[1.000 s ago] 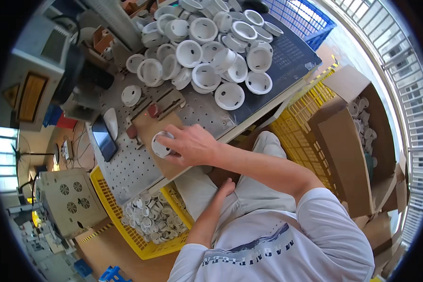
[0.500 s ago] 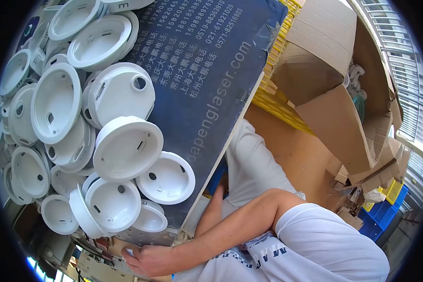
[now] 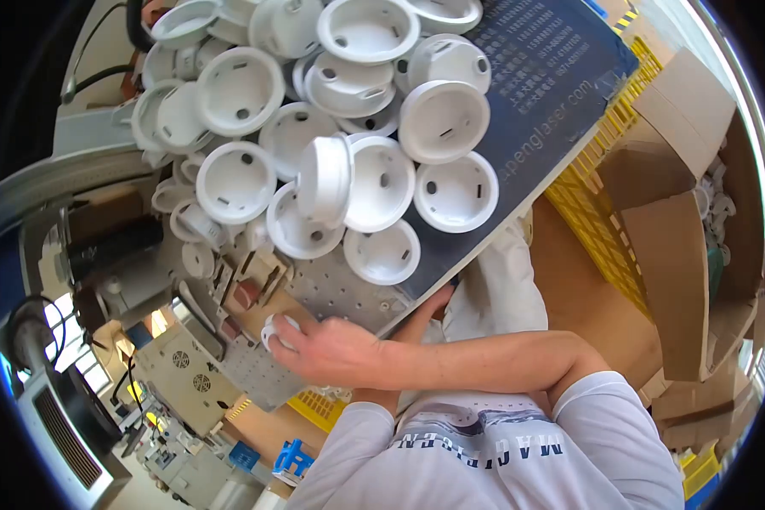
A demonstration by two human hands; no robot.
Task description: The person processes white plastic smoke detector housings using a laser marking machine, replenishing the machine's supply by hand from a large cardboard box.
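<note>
My right hand (image 3: 327, 350) is closed around a small white plastic piece (image 3: 272, 331), largely covered by my fingers, above the perforated metal plate (image 3: 259, 374). My right forearm crosses over my left arm. Only part of my left hand (image 3: 439, 303) shows beside the table's edge; its fingers are hidden. Beyond my hands, many round white plastic lids (image 3: 235, 183) with small holes and slots lie heaped on a dark blue printed mat (image 3: 531, 127). One lid (image 3: 323, 181) stands on its side at the near part of the heap.
A fixture with reddish-brown blocks (image 3: 246, 293) sits on the metal plate left of my right hand. To the right are a yellow crate (image 3: 595, 229) and an open cardboard box (image 3: 671, 272) containing white parts. Machines (image 3: 183, 370) stand at lower left.
The view has turned left, so the heap appears farther right and more of the metal plate and machines shows. My right hand remains closed near the plate, with the white piece more visible.
</note>
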